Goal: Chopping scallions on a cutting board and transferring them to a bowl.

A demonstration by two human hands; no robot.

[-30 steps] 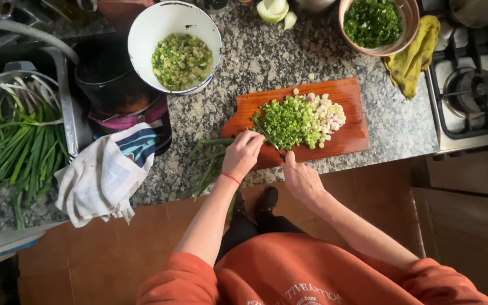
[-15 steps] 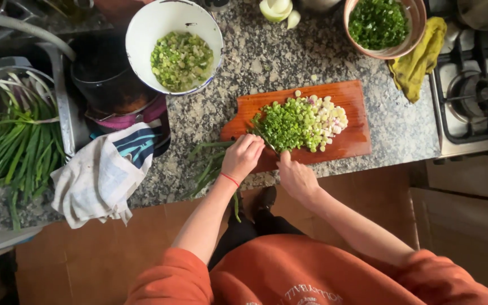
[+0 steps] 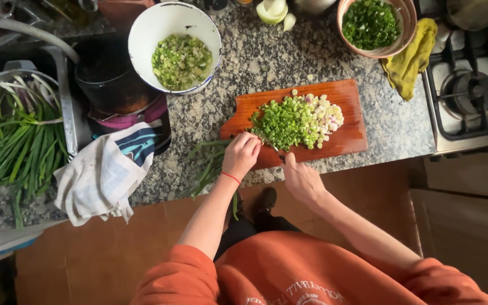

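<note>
A reddish wooden cutting board (image 3: 352,134) lies on the speckled granite counter, carrying a heap of chopped green onion (image 3: 290,121). My left hand (image 3: 242,154) is curled over a bunch of green onion stalks (image 3: 209,165) at the board's near left corner, pinning them down. My right hand (image 3: 301,179) is closed at the board's near edge. It grips what looks like a knife (image 3: 278,151), its blade against the stalks just right of my left fingers. The handle is hidden inside the fist.
A white bowl (image 3: 142,28) of chopped onion sits behind the board, on a dark pot (image 3: 105,85). A brown bowl (image 3: 405,25) of chopped greens, a yellow cloth (image 3: 410,59) and a gas stove (image 3: 470,90) are at the right. At the left are whole onions (image 3: 12,152) in the sink and a white towel (image 3: 103,178).
Both hands stay at the board's near edge, my left hand edging slightly along the stalks toward the pile. The view has shifted a little.
</note>
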